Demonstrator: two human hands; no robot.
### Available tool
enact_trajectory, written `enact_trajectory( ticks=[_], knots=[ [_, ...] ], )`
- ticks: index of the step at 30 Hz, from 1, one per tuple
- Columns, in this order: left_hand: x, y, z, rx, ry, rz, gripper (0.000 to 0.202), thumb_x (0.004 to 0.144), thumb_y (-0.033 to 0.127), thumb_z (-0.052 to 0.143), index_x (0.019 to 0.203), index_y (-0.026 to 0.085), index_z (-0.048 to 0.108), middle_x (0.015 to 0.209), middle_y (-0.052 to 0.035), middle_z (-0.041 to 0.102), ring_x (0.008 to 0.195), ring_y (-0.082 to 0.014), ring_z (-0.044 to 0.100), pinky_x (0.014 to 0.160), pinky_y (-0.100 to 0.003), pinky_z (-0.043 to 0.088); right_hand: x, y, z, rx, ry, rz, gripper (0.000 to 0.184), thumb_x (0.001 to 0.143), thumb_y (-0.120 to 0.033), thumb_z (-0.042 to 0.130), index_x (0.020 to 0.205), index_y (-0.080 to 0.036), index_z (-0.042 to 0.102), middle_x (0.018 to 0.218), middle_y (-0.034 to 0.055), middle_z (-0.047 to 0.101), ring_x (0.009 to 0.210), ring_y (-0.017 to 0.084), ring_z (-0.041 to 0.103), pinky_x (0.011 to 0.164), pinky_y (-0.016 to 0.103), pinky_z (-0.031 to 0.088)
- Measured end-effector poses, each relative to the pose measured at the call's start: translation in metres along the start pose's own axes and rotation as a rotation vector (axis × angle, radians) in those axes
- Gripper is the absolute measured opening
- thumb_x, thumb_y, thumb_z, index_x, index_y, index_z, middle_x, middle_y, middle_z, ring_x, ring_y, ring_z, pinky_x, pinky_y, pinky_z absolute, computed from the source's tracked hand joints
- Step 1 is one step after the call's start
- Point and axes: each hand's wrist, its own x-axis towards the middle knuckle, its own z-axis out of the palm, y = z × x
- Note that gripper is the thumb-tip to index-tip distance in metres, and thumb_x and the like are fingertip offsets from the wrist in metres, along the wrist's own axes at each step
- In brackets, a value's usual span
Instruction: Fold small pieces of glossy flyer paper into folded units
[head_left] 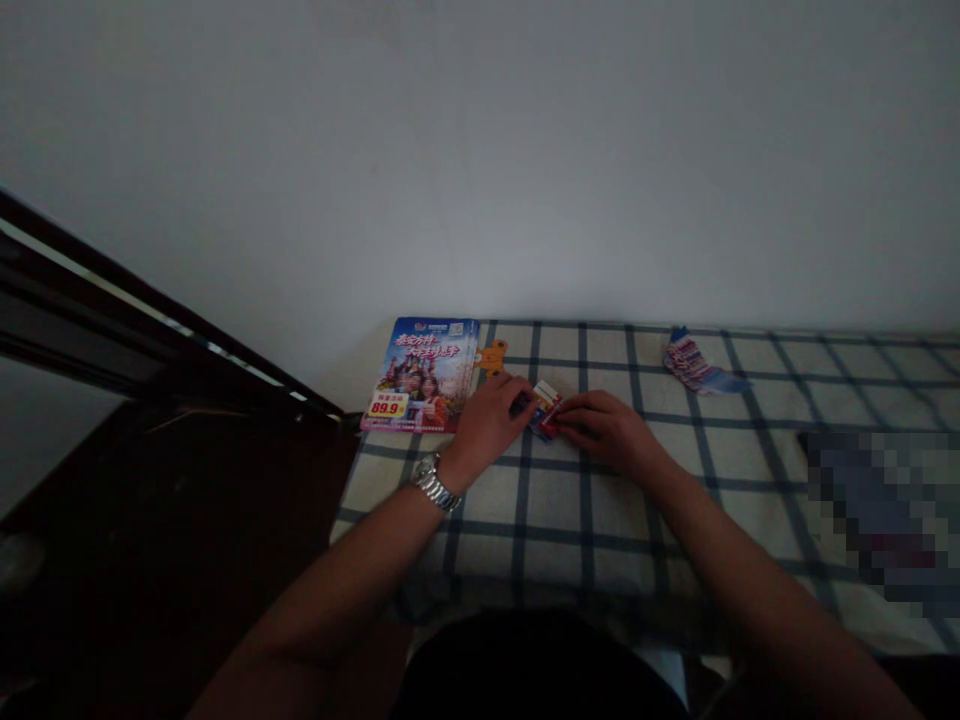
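Note:
My left hand (489, 418), with a metal watch on its wrist, and my right hand (606, 428) meet over a checked cloth (585, 500). Both pinch a small stack of red, white and blue cards (545, 408) between their fingertips. The cards are held just above the cloth, and their lower part is hidden by my fingers.
A pile of colourful flyers (421, 374) lies at the cloth's far left corner, with a small orange piece (492, 356) beside it. Another loose heap of small cards (697, 364) lies at the back right. A blurred patch covers the right edge. Dark floor and a dark frame lie left.

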Motion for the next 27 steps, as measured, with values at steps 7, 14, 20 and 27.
enact_trajectory(
  ticks=[7, 14, 20, 27],
  knots=[
    [0.0, -0.002, -0.001, 0.082, 0.001, 0.133, 0.01, 0.099, 0.022, 0.064, 0.109, 0.02, 0.067, 0.115, -0.007, 0.064, 0.107, -0.0224, 0.062, 0.095, -0.039, 0.054, 0.0, -0.003, 0.001, -0.035, -0.011, -0.019, 0.015, 0.098, -0.027, 0.069, 0.108, -0.024, 0.079, 0.112, 0.009, 0.077, 0.101, 0.024, 0.073, 0.089, 0.04, 0.062],
    [-0.001, -0.006, -0.015, 0.044, -0.232, 0.41, 0.02, 0.103, 0.029, 0.059, 0.12, 0.025, 0.068, 0.123, -0.005, 0.067, 0.116, -0.0218, 0.061, 0.102, -0.04, 0.053, -0.001, -0.001, 0.002, -0.05, -0.018, -0.026, 0.014, 0.098, -0.027, 0.069, 0.108, -0.024, 0.079, 0.114, 0.0092, 0.077, 0.103, 0.024, 0.072, 0.091, 0.043, 0.061],
    [-0.003, -0.013, -0.017, 0.08, -0.276, 0.411, 0.02, 0.1, 0.033, 0.066, 0.118, 0.028, 0.073, 0.129, -0.0028, 0.067, 0.117, -0.0213, 0.062, 0.099, -0.037, 0.054, -0.002, 0.001, 0.002, -0.057, -0.046, -0.019, 0.014, 0.099, -0.026, 0.067, 0.107, -0.024, 0.079, 0.116, 0.0087, 0.076, 0.104, 0.024, 0.072, 0.092, 0.041, 0.061],
    [-0.005, -0.014, -0.012, 0.166, -0.263, 0.419, 0.025, 0.103, 0.04, 0.06, 0.119, 0.028, 0.075, 0.131, -0.0022, 0.068, 0.114, -0.0205, 0.065, 0.094, -0.036, 0.057, -0.001, 0.001, 0.001, -0.107, -0.064, -0.02, 0.015, 0.098, -0.026, 0.067, 0.106, -0.025, 0.08, 0.117, 0.008, 0.077, 0.101, 0.023, 0.074, 0.088, 0.039, 0.062]
  ],
)
